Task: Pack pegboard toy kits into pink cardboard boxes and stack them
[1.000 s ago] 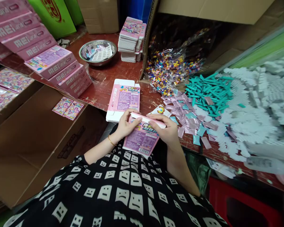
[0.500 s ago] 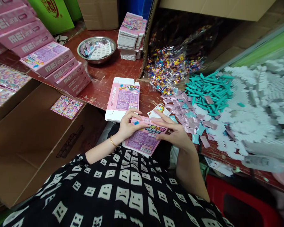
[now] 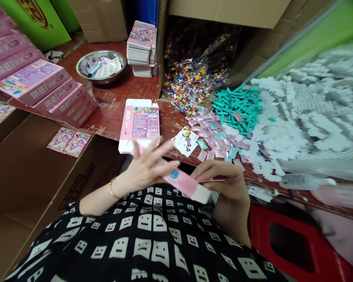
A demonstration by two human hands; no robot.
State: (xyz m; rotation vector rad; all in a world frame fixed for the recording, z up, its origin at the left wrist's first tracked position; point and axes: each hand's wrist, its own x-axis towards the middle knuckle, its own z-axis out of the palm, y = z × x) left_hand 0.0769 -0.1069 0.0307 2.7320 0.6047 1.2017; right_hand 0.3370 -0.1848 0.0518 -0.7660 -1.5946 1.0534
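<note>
Carton [image 3: 184, 183] (pink, white-ended) between left grip [image 3: 144, 168] and right grip [image 3: 228, 180].

Our left forearm [image 3: 97, 199] points toward two o'clock, left hand [image 3: 142, 168] splayed and blurred; our right hand [image 3: 228, 178] curls its fingers [image 3: 208, 169] toward nine o'clock.

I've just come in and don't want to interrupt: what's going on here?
Someone has a tilted pink box between their bare hands. The left hand, blurred, is spread over one end; the fingers of the right hand pinch a thin edge by the other, white end. On the table beyond lie flat pink cartons, with pattern cards, sachets and teal pieces to their right.
</note>
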